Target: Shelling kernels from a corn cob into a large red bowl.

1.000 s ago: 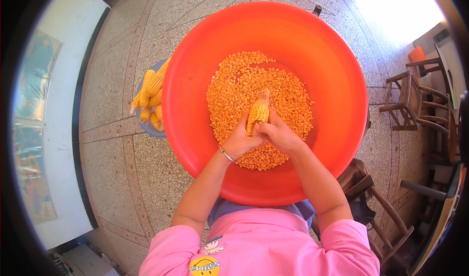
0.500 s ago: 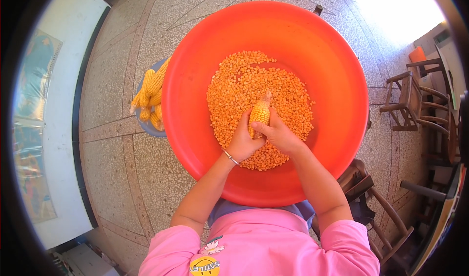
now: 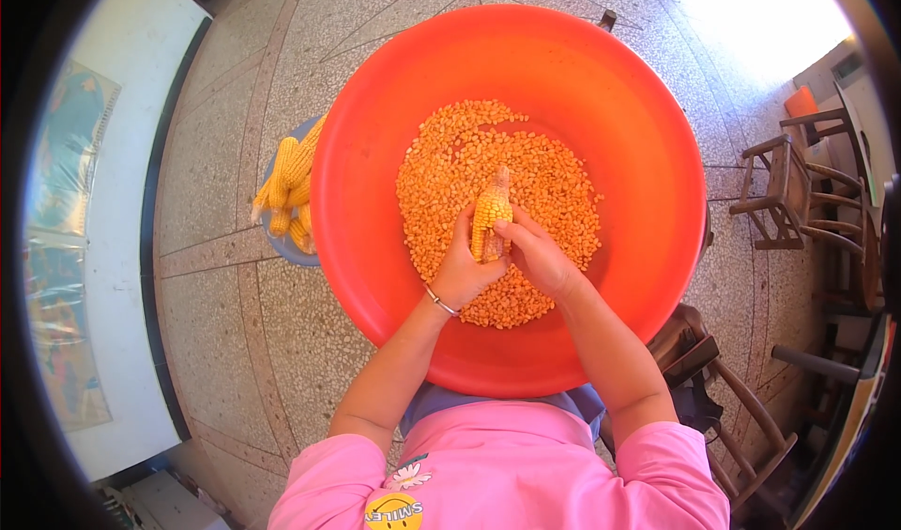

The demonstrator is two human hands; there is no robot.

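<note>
Both my hands hold one corn cob over the middle of a large red basin. Yellow kernels cover the cob's upper part, while a bare pinkish strip shows low on its right side. My left hand wraps round the cob's lower left. My right hand grips it from the right, with the thumb pressed on the kernels beside the bare strip. Beneath the hands, a broad layer of loose corn kernels covers the basin's bottom.
Left of the basin, a blue-grey bowl on the speckled floor holds several whole corn cobs. Wooden chairs stand at the right, and another chair is close by my right elbow. A white wall runs along the left.
The cob has turned and shifted slightly left in my hands. More of its bare strip shows now, and my right thumb has moved up along it.
</note>
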